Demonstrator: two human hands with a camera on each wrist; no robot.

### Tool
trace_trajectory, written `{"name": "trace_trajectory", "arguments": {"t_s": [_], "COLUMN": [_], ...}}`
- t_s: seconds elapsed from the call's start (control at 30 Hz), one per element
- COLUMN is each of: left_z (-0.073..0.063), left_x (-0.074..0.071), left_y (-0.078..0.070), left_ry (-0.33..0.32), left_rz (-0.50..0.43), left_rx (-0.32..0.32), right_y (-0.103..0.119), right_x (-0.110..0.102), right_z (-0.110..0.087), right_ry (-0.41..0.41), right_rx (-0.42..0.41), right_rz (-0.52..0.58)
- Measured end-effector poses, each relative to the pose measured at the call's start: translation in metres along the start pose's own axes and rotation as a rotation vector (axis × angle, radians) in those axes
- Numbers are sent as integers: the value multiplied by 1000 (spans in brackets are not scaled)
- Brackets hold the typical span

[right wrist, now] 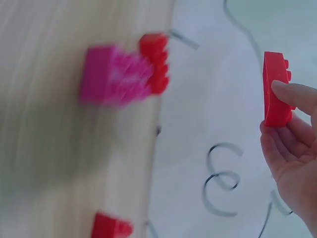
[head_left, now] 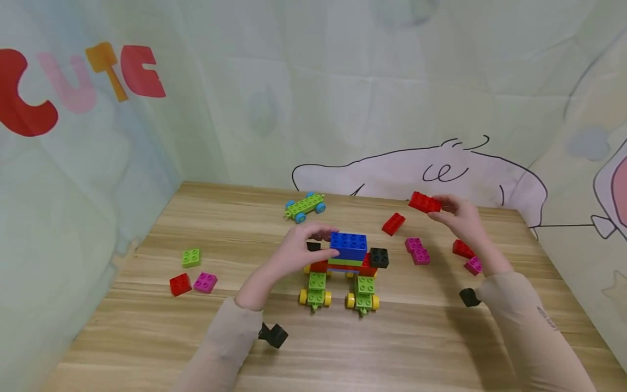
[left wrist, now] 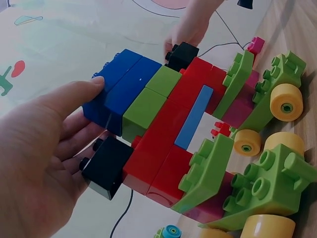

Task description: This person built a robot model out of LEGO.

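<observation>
A brick vehicle (head_left: 345, 267) stands in the middle of the wooden desk (head_left: 147, 326): a blue block (head_left: 349, 245) on top, green and red layers under it, a black brick (head_left: 379, 257) on its right side, and two green wheel bases with yellow wheels (head_left: 362, 299) at the near edge. The left hand (head_left: 299, 251) reaches in from the near left and rests against the vehicle's left side, its fingers (left wrist: 74, 96) nearly straight, fingertips pressing the blue block. The right hand (head_left: 460, 216) is raised above the far right of the desk, well apart from the vehicle, its fingers (right wrist: 297, 94) pinching a flat red brick (head_left: 424, 202) by one end.

Loose bricks lie around: a red one (head_left: 393, 224) and a magenta one (head_left: 417, 251) just right of the vehicle, a green wheeled chassis with blue wheels (head_left: 305, 206) at the far side, and a green (head_left: 191, 257), a red (head_left: 180, 284) and a magenta brick (head_left: 205, 282) grouped at the left.
</observation>
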State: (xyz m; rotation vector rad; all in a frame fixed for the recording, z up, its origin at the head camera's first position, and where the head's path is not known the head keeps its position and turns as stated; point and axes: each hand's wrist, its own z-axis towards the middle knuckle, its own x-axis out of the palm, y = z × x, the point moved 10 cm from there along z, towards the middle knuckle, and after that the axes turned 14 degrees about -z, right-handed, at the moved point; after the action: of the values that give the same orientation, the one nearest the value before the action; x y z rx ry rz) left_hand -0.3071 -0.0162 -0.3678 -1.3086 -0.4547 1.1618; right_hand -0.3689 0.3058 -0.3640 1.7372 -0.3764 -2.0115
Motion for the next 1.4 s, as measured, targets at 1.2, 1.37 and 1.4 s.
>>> {"name": "trace_trajectory", "arguments": {"t_s": [1.2, 1.37, 1.4], "left_z": [-12, -12, -12], "left_x": [-27, -24, -23], "left_y": [-42, -41, -41], "left_ry": [-198, -169, -163], "left_rz": [-98, -89, -87], "left_rx": [61, 59, 53], "right_y": [185, 196, 196], "right_x": [36, 44, 46], "right_z": [-38, -42, -42], "right_ry": [40, 62, 67], "right_rx": [-328, -385, -388], "right_rz": [237, 237, 235]}}
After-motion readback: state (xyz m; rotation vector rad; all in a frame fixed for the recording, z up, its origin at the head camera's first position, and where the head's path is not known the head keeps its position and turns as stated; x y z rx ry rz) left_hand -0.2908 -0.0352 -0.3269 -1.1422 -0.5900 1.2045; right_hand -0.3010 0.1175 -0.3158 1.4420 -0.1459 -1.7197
